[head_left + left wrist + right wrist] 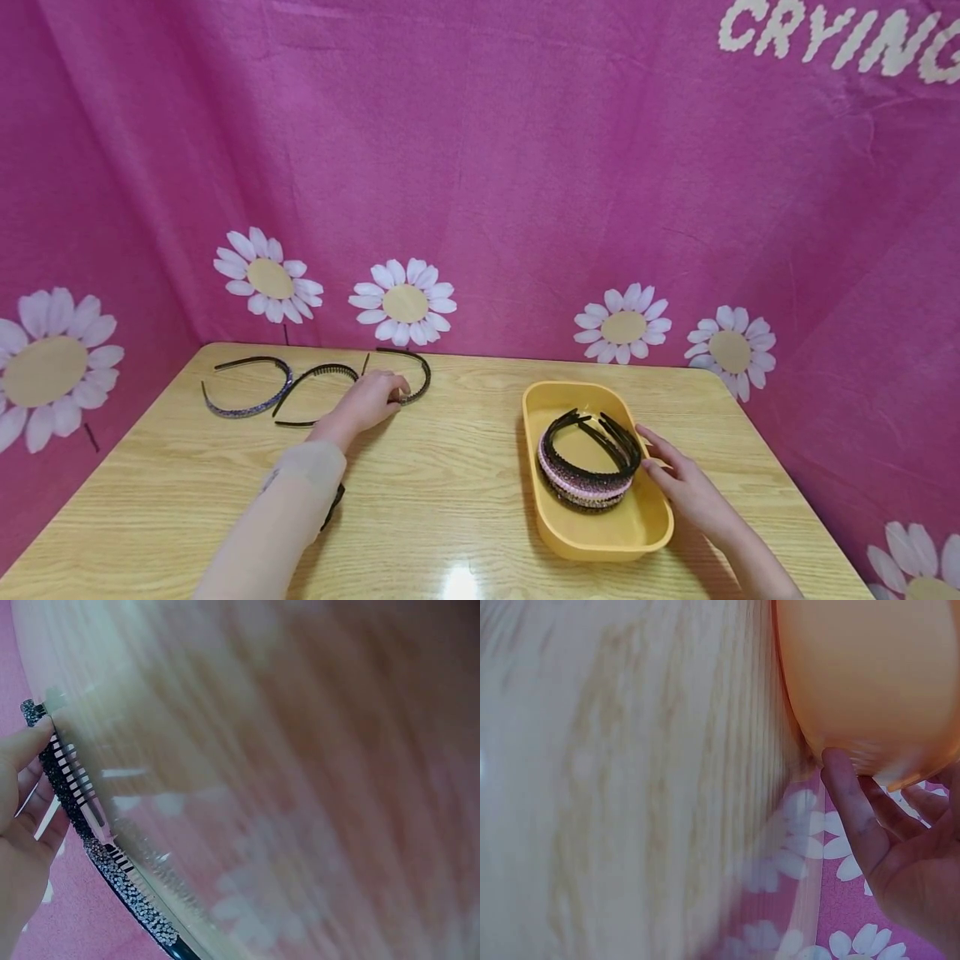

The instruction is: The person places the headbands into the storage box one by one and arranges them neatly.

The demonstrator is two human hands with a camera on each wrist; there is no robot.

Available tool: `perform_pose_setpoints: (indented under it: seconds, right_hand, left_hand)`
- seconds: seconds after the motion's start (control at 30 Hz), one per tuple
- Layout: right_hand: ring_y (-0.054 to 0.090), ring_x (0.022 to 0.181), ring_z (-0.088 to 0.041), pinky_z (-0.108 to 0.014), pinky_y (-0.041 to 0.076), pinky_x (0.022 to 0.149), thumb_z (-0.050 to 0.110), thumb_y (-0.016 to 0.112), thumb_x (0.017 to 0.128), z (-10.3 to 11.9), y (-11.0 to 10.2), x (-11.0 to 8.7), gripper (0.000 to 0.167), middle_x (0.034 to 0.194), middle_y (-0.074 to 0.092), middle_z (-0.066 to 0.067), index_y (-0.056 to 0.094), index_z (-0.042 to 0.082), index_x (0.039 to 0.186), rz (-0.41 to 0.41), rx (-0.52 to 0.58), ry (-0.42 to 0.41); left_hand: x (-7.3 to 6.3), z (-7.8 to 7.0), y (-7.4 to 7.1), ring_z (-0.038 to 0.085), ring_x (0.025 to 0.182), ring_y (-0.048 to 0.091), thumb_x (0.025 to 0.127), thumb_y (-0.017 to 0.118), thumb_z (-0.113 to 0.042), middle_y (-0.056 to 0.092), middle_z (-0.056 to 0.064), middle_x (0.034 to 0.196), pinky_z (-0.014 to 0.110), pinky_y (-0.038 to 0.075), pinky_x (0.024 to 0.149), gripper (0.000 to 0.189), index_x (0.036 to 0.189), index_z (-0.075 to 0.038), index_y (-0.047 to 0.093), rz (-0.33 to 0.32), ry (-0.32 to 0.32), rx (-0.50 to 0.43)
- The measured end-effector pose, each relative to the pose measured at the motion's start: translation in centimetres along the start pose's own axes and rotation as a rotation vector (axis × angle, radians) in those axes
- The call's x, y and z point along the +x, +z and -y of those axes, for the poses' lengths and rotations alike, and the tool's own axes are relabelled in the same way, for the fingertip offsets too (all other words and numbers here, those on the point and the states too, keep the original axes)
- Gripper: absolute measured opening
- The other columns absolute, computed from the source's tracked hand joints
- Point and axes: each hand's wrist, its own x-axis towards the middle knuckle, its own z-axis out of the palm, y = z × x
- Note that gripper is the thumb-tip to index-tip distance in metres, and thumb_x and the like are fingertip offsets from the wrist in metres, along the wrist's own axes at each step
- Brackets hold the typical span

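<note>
My left hand (371, 398) is at the back left of the table, pinching a black headband (426, 375) with sparkly stones. In the left wrist view, the thumb of the left hand (22, 802) lies on the toothed headband (71, 799), with other fingers behind it. At the right, my right hand (686, 487) touches the side of a yellow tub (551, 533) with fairly straight fingers. The right wrist view shows fingertips of the right hand (900, 847) against the tub's outer wall (870, 690). Inside the tub lie several stacked headbands (585, 483), black, pink and glittery.
Left of my left hand lie a black toothed headband (288, 400) and a blue glittery headband (247, 412). The wooden table (442, 483) meets a pink cloth (510, 208) with printed daisies at its back and sides.
</note>
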Motion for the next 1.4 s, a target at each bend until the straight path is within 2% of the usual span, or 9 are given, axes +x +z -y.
perform_pose_setpoints:
  seconds: [0.37,0.7,0.97,1.2,1.4]
  right_hand:
    - [0.055,0.111,-0.044,-0.019,0.046,0.081,0.020,0.048,0.099,0.0,0.0,-0.1,0.051,0.128,0.046,-0.034,0.033,0.004,0.145,-0.005,0.001,0.007]
    - [0.055,0.112,-0.041,-0.017,0.046,0.080,0.020,0.048,0.099,0.0,0.0,-0.1,0.051,0.128,0.047,-0.032,0.033,0.005,0.145,-0.006,0.002,0.011]
    - [0.054,0.112,-0.043,-0.031,0.050,0.086,0.021,0.048,0.099,0.1,0.0,-0.1,0.051,0.128,0.047,-0.032,0.033,0.005,0.145,-0.012,-0.012,0.011]
    - [0.056,0.110,-0.039,-0.017,0.047,0.080,0.018,0.048,0.099,0.1,0.0,0.0,0.051,0.126,0.048,-0.032,0.033,0.004,0.145,-0.006,0.009,0.005]
    - [0.055,0.111,-0.040,-0.021,0.048,0.082,0.018,0.048,0.099,0.1,0.0,-0.1,0.051,0.127,0.047,-0.032,0.033,0.004,0.145,-0.002,0.013,0.012]
  left_hand:
    - [-0.1,-0.2,0.1,0.019,0.081,0.055,0.078,0.074,-0.004,0.059,0.000,0.079,0.039,0.046,0.077,0.013,0.087,-0.011,0.068,-0.011,0.028,0.031]
    - [-0.1,-0.3,-0.4,0.019,0.081,0.055,0.077,0.074,-0.004,0.058,0.000,0.080,0.038,0.047,0.076,0.014,0.086,-0.011,0.067,-0.093,0.084,0.048]
    - [-0.2,-1.0,-1.3,0.022,0.087,0.056,0.077,0.073,-0.001,0.059,0.001,0.085,0.038,0.048,0.078,0.016,0.087,-0.012,0.066,-0.115,0.097,0.050]
    - [-0.2,-1.3,-1.7,0.021,0.087,0.056,0.078,0.073,-0.002,0.060,0.002,0.088,0.038,0.048,0.078,0.015,0.088,-0.012,0.066,-0.105,0.098,0.058]
    - [-0.4,-1.7,-2.0,0.018,0.086,0.054,0.077,0.074,-0.003,0.060,0.000,0.088,0.037,0.048,0.077,0.017,0.087,-0.013,0.066,-0.115,0.117,0.066]
